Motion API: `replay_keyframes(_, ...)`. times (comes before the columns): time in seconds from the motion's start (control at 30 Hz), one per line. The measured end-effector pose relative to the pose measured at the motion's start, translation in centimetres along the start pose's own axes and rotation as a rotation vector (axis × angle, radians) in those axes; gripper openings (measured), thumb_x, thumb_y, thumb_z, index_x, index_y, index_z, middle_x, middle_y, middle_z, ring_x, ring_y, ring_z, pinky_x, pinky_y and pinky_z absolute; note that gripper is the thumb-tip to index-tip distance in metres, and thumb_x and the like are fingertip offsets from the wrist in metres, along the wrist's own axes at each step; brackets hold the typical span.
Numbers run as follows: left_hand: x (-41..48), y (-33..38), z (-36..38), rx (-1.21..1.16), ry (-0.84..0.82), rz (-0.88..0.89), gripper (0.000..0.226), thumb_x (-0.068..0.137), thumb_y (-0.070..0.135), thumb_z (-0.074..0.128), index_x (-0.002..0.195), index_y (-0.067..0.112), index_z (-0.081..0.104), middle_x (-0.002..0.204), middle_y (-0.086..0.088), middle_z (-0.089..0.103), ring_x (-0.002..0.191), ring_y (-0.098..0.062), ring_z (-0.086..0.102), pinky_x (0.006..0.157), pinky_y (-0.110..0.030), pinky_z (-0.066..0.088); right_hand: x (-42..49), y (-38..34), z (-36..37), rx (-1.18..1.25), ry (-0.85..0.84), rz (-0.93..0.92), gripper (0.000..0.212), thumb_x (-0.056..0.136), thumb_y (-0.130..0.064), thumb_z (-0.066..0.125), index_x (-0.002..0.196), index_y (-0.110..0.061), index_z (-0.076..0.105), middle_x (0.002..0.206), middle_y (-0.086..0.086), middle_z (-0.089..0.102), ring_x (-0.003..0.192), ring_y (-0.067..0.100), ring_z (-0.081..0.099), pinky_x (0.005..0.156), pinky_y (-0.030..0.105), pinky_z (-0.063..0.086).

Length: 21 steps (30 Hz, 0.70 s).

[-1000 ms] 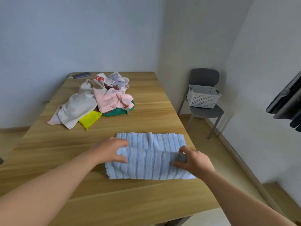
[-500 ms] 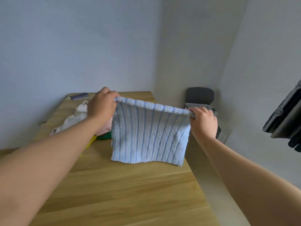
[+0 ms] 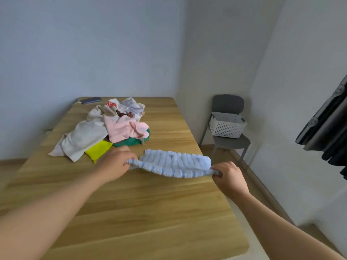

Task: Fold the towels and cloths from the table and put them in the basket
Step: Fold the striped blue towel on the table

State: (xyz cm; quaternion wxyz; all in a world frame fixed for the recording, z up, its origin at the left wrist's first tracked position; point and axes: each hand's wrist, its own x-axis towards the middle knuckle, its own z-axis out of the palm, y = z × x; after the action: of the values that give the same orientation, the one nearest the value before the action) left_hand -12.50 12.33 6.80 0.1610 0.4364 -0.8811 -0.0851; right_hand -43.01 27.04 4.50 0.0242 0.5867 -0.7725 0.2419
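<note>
A light blue striped towel (image 3: 174, 163) lies stretched across the wooden table (image 3: 150, 207) near its right side, folded into a narrow band. My left hand (image 3: 114, 164) pinches its near left corner. My right hand (image 3: 228, 176) grips its near right corner at the table's edge. A heap of cloths (image 3: 107, 128) lies farther back on the table: beige, pink, green, yellow and white pieces. The white slatted basket (image 3: 227, 124) stands on a grey chair (image 3: 228, 106) in the room's corner, to the right of the table.
A dark phone (image 3: 91, 100) with a cable lies at the table's far left corner. Dark clothing (image 3: 326, 128) hangs at the right edge of view. Floor runs between table, chair and right wall.
Half a second ago both hands held the towel up in the air, hanging down. Now it is lowered onto the table, with the hands low and still holding its near corners.
</note>
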Motion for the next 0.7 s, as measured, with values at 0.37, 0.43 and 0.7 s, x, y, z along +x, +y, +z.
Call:
replay_keyframes(0.37, -4.5, -1.0, 4.9, 0.055, -0.636, -0.054, 0.007, 0.084, 0.018, 0.061, 0.091, 0.015, 0.063, 0.067, 0.015, 0.044, 0.064, -0.005, 0.042, 0.052, -0.017, 0.027, -6.7, 0.9, 3.7, 0.021, -0.656, 0.271, 0.036, 0.081, -0.015, 0.046, 0.052, -0.034, 0.052, 0.059, -0.006, 0.039, 0.072, 0.019, 0.040, 0.053, 0.019, 0.030)
replay_keyframes(0.43, -3.8, -1.3, 5.1, 0.026, -0.600, -0.089, 0.004, 0.084, 0.019, 0.062, 0.088, 0.019, 0.062, 0.075, 0.010, 0.052, 0.069, -0.007, 0.045, 0.057, -0.021, 0.032, -6.1, 1.3, 3.8, 0.038, -0.587, 0.323, 0.025, 0.082, -0.016, 0.045, 0.058, -0.023, 0.046, 0.061, -0.005, 0.041, 0.072, 0.019, 0.041, 0.054, 0.024, 0.031)
replay_keyframes(0.7, 3.0, -1.4, 5.0, -0.062, -0.206, -0.271, 0.026, 0.091, 0.019, 0.056, 0.117, 0.016, 0.062, 0.122, -0.005, 0.060, 0.109, -0.023, 0.055, 0.079, -0.027, 0.040, 0.1, 2.8, 4.1, 0.082, -0.232, 0.376, 0.018, 0.085, -0.022, 0.052, 0.071, -0.010, 0.050, 0.066, 0.001, 0.053, 0.067, 0.024, 0.048, 0.053, 0.028, 0.033)
